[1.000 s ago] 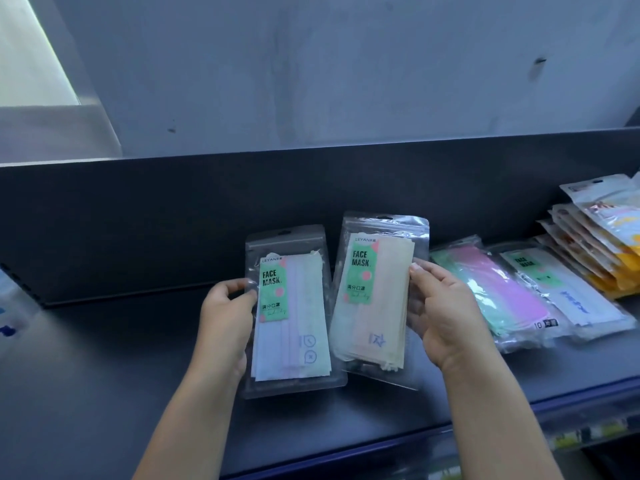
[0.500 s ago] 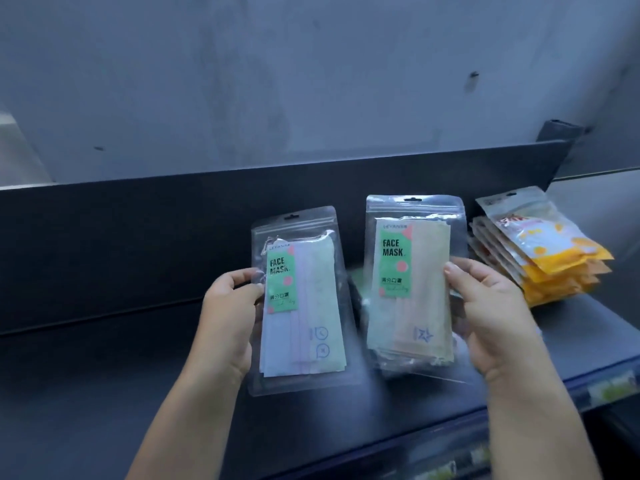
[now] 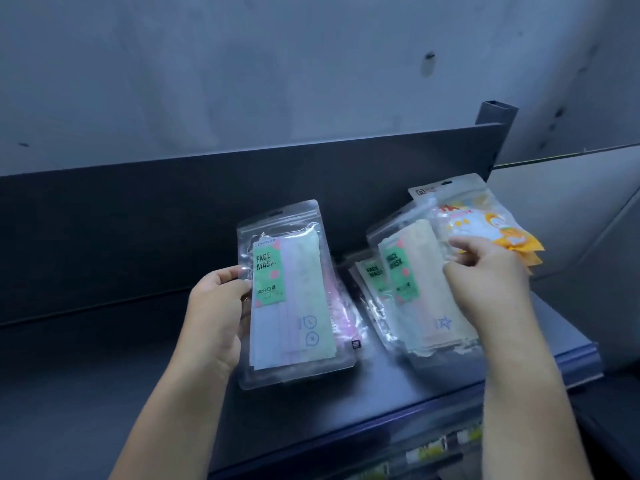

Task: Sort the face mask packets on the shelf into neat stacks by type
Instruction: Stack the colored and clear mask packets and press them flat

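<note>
My left hand point(image 3: 216, 317) grips the left edge of a clear face mask packet point(image 3: 294, 296) with pastel masks and a green label, held upright above the dark shelf point(image 3: 86, 358). My right hand point(image 3: 485, 282) holds a second clear packet point(image 3: 415, 289) with beige masks, tilted over packets lying on the shelf. One of those, a green-labelled packet point(image 3: 369, 282), lies partly under it. Behind my left packet shows the edge of a pink packet point(image 3: 341, 320). A stack of yellow-orange packets point(image 3: 485, 216) leans at the back right, just past my right fingers.
A dark back panel point(image 3: 173, 216) runs along the rear of the shelf, with a grey wall point(image 3: 277, 64) above. The shelf's right end point(image 3: 588, 355) is close to my right forearm. A lower shelf with small items point(image 3: 433, 452) shows beneath the front rail.
The view has swung to the right. My right hand has carried the beige packet right and tilted it down over the packets lying on the shelf. My left hand still holds its packet upright.
</note>
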The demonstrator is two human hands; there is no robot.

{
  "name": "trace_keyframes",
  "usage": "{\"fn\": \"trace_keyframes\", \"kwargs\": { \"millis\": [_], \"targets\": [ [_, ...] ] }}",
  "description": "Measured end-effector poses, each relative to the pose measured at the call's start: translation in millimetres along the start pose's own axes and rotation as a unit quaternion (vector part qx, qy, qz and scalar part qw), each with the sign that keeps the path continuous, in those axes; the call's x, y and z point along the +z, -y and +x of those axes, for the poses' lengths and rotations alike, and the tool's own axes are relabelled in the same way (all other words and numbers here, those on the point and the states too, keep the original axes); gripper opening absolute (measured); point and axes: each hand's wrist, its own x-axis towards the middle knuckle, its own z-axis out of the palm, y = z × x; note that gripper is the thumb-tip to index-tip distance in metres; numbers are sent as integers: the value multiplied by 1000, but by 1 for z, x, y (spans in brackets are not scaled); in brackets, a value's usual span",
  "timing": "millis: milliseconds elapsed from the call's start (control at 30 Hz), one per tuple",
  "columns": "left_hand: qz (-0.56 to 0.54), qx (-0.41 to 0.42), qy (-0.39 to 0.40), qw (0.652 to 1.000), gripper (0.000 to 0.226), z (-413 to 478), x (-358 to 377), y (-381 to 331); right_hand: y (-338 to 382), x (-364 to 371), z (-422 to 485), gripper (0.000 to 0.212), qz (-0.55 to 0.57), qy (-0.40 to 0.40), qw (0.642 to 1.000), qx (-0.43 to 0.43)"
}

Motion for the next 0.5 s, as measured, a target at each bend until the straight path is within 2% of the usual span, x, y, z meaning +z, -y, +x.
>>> {"fn": "trace_keyframes", "kwargs": {
  "millis": [133,300,433,500],
  "targets": [
    [-8,6,-22,1000,19,-6,14,5,-2,12,9,48,-44,22,997,-66],
    [-3,18,-46,999,18,-16,24,11,0,26,10,39,-145,-17,983,-112],
    [14,33,-56,998,17,-26,33,16,-1,33,9,31,-118,-73,979,-149],
    [18,37,-48,998,17,-31,40,18,-1,32,10,31,-97,-63,979,-165]
  ]
}}
